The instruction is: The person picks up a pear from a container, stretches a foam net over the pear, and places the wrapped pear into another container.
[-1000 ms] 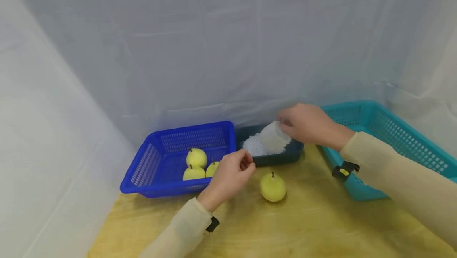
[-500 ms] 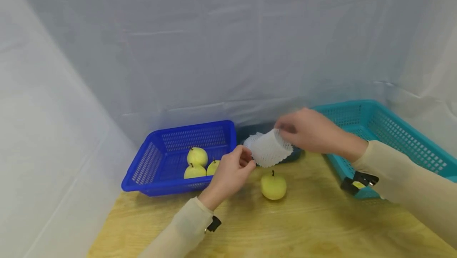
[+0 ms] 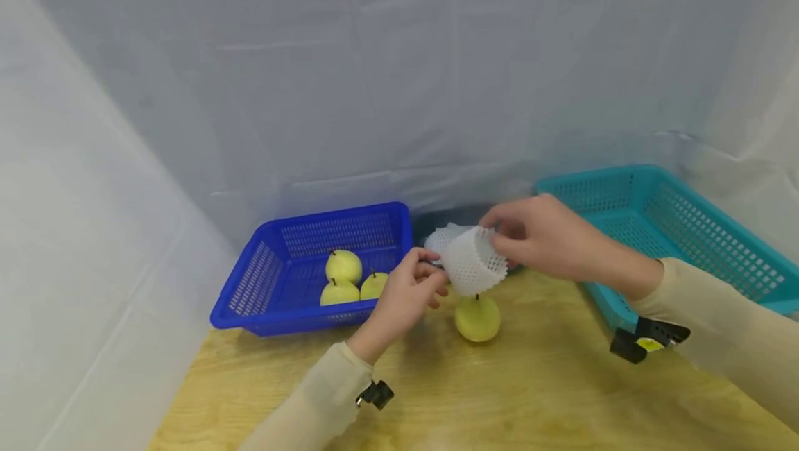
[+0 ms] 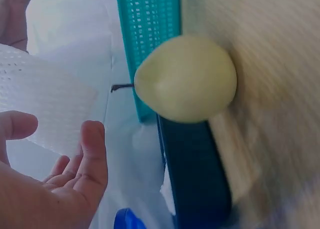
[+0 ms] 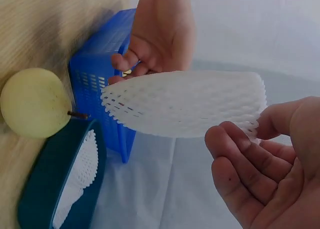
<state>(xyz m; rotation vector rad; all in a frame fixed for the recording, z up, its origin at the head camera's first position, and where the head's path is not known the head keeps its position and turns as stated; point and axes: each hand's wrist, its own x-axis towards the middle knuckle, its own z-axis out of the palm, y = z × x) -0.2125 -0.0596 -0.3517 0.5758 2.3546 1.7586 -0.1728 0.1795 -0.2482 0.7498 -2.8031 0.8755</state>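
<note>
My right hand [image 3: 555, 239] pinches the edge of a white foam fruit net [image 3: 471, 264] between thumb and fingers. The right wrist view shows this foam net [image 5: 185, 104] stretching sideways as a flattened mesh sleeve. My left hand [image 3: 402, 298] is at its other end, thumb and fingers spread apart with the net's edge between them, as the left wrist view shows of the hand [image 4: 70, 174]. Below the net, a yellow-green pear [image 3: 477, 320] stands upright on the wooden table, its dark stem [image 4: 122, 87] pointing up.
A blue basket [image 3: 299, 322] at left holds several pears [image 3: 343, 267]. Behind the hands, a dark green tray [image 5: 32, 194] contains more white foam nets [image 5: 82, 169]. At right stands a teal basket [image 3: 724, 229]. Pale sheeting [image 3: 399, 76] hangs behind the table.
My right hand has drawn the foam net out of the dark green tray, toward me and over the pear. My left hand's fingers have spread and now meet the net's near end.
</note>
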